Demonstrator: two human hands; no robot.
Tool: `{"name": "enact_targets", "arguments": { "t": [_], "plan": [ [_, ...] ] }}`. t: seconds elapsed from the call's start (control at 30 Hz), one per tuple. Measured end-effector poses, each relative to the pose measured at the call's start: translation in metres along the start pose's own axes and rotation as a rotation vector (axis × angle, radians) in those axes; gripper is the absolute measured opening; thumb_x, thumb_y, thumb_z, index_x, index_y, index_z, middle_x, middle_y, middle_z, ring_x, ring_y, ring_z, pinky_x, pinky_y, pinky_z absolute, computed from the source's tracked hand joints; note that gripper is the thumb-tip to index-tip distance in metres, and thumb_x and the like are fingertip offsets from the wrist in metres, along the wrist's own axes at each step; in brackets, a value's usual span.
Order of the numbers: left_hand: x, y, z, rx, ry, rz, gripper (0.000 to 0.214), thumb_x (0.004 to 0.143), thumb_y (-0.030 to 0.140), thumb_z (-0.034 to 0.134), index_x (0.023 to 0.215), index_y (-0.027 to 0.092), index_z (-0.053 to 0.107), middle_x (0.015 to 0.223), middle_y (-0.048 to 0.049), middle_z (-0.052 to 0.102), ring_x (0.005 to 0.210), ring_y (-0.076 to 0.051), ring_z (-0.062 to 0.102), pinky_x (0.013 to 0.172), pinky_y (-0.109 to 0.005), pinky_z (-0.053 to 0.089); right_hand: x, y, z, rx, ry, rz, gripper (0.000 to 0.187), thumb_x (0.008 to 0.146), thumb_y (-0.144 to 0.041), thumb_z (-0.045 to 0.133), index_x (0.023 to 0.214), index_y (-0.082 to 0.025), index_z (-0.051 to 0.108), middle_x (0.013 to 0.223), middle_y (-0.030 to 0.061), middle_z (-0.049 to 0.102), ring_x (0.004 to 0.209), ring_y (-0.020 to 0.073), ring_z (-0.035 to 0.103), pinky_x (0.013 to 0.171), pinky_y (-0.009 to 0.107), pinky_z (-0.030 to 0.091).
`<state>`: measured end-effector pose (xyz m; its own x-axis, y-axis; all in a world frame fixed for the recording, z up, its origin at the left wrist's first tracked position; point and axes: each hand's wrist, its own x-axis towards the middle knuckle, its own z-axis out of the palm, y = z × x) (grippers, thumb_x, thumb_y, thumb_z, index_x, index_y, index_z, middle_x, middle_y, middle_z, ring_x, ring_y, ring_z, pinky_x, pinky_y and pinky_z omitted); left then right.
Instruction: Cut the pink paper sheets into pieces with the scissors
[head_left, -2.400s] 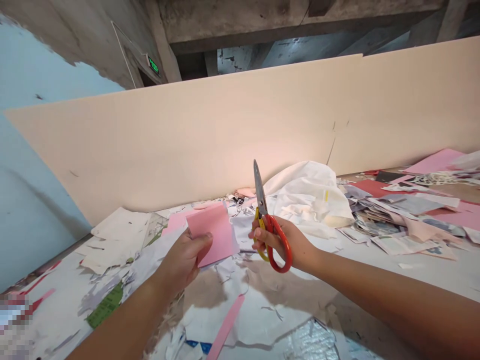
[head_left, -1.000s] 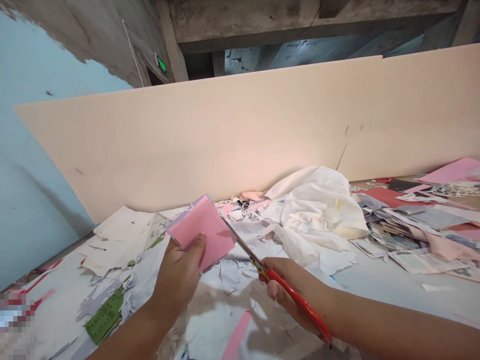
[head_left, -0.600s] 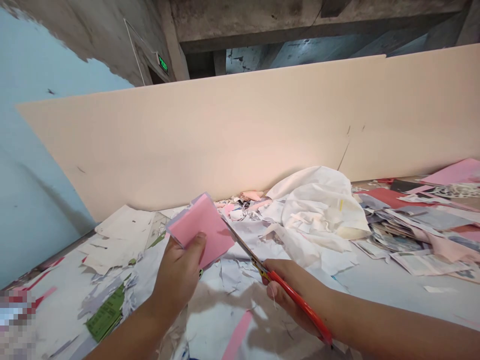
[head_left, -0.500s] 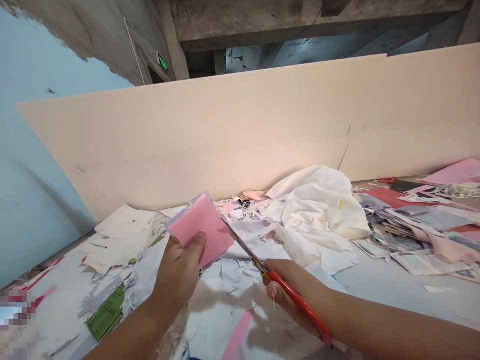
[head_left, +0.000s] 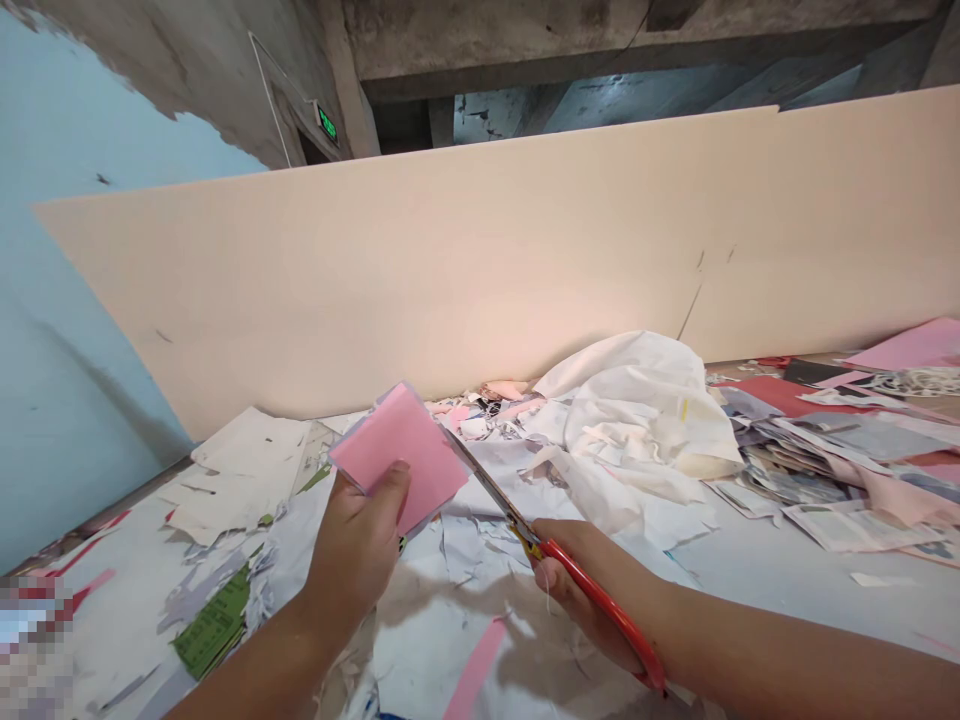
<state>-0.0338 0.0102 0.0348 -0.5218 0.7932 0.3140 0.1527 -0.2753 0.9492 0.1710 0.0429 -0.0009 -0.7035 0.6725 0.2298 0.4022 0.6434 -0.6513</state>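
My left hand (head_left: 358,545) pinches a folded pink paper (head_left: 401,455), thumb on top, and holds it tilted above the littered table. My right hand (head_left: 592,590) grips red-handled scissors (head_left: 555,565) with yellow trim. Their steel blades point up and left and meet the right edge of the pink paper. The blade tips are hidden behind the paper.
Cut paper scraps (head_left: 247,500) cover the table (head_left: 780,570). A crumpled white cloth (head_left: 637,400) lies behind the scissors. Pink, red and printed sheets (head_left: 840,440) pile at the right. A long beige board (head_left: 487,260) stands along the back. A pink strip (head_left: 472,670) lies near me.
The scissors swung down from upright to lie against the pink paper's right edge. The paper was turned to a diamond angle. Over the last half second both hands barely moved.
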Motion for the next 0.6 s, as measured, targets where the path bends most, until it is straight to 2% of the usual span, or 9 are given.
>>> {"name": "enact_targets", "arguments": {
  "t": [0.2,0.37,0.5,0.6],
  "plan": [
    [-0.0004,0.0009,0.0005,0.014,0.043,-0.033,0.037,0.061,0.032,0.062,0.094,0.018,0.055,0.069,-0.0009,0.059,0.066,-0.017,0.056,0.058,-0.027,0.046,0.0004,0.0025,0.0011,-0.027,0.005,0.074,0.054,0.075,-0.07,0.015,0.064,-0.018,0.03,0.059,-0.0018,0.036,0.053,0.0096,0.027,0.048,0.023,0.025],
    [0.001,0.0019,0.0011,-0.012,0.022,-0.017,0.042,0.062,0.028,0.062,0.102,0.02,0.053,0.08,-0.0019,0.06,0.073,-0.017,0.057,0.059,-0.026,0.046,0.0021,-0.0029,-0.0022,0.007,-0.017,0.113,0.059,0.071,-0.074,0.016,0.062,-0.018,0.032,0.058,-0.0017,0.036,0.052,0.0094,0.027,0.047,0.023,0.025],
    [0.0026,0.0038,0.0016,-0.056,0.039,-0.062,0.042,0.066,0.031,0.06,0.106,0.022,0.051,0.089,-0.0025,0.06,0.076,-0.017,0.057,0.059,-0.025,0.046,0.0026,-0.0016,-0.0002,0.112,-0.026,0.118,0.056,0.07,-0.073,0.026,0.061,-0.018,0.031,0.055,-0.004,0.029,0.05,0.0081,0.025,0.044,0.021,0.023],
    [0.0034,0.0048,0.001,-0.066,0.04,-0.052,0.042,0.066,0.03,0.061,0.106,0.023,0.051,0.09,-0.0022,0.06,0.079,-0.017,0.057,0.062,-0.026,0.046,0.0005,0.0044,0.0047,0.21,-0.033,0.065,0.05,0.074,-0.067,0.031,0.066,-0.017,0.036,0.057,-0.0034,0.033,0.051,0.008,0.029,0.044,0.02,0.026]
  ]
}}
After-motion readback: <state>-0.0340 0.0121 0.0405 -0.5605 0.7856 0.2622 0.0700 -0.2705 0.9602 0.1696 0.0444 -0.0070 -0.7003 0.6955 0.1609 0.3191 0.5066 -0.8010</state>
